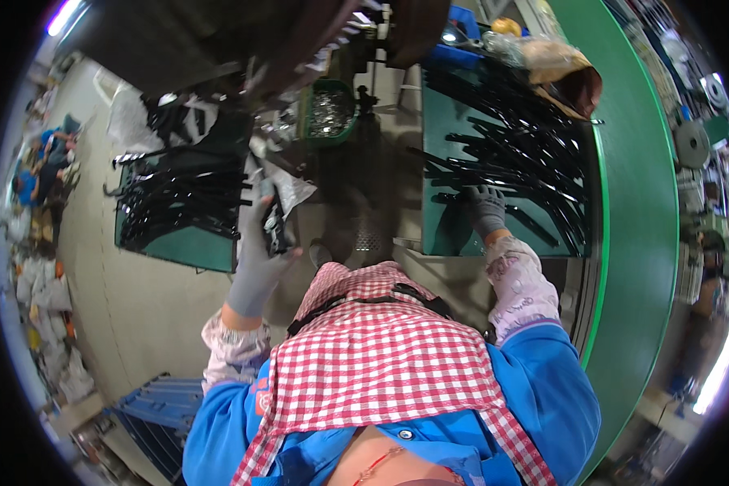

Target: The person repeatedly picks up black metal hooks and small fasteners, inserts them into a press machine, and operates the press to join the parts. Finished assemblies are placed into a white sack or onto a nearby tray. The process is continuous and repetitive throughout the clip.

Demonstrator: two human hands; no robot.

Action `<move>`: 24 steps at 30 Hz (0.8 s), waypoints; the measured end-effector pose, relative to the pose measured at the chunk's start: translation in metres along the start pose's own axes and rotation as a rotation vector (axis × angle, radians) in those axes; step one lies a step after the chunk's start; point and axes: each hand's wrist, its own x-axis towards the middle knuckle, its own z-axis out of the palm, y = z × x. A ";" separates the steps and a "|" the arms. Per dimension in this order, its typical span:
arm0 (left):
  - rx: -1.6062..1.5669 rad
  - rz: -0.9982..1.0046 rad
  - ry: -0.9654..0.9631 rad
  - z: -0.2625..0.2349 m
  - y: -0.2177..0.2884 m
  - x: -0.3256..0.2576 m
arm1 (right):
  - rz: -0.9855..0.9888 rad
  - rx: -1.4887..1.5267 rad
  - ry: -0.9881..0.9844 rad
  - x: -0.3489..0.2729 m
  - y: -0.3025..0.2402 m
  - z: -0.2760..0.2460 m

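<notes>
My left hand, in a grey glove with bare fingertips, is closed round a short black part. Clear plastic film shows just beyond that part. My right hand, also in a grey glove, is over the near edge of a pile of long, glossy black strips. Its fingers are bent down onto one strip, and their undersides are hidden. The pile lies on a green tabletop to my right.
More black strips lie on a green table to the left. A large dark machine stands ahead, with a green bin of shiny small pieces below. A long green bench runs along the right. Blue bins stand at the far right.
</notes>
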 end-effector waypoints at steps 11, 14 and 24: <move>-0.025 0.456 0.166 -0.041 0.031 0.048 | -0.698 0.657 0.155 -0.024 -0.173 -0.168; -0.654 0.141 -0.229 -0.069 0.015 0.049 | -0.759 0.641 0.144 -0.016 -0.210 -0.202; 0.190 0.190 -0.639 -0.149 0.041 0.096 | -0.843 0.292 0.443 0.031 -0.285 -0.225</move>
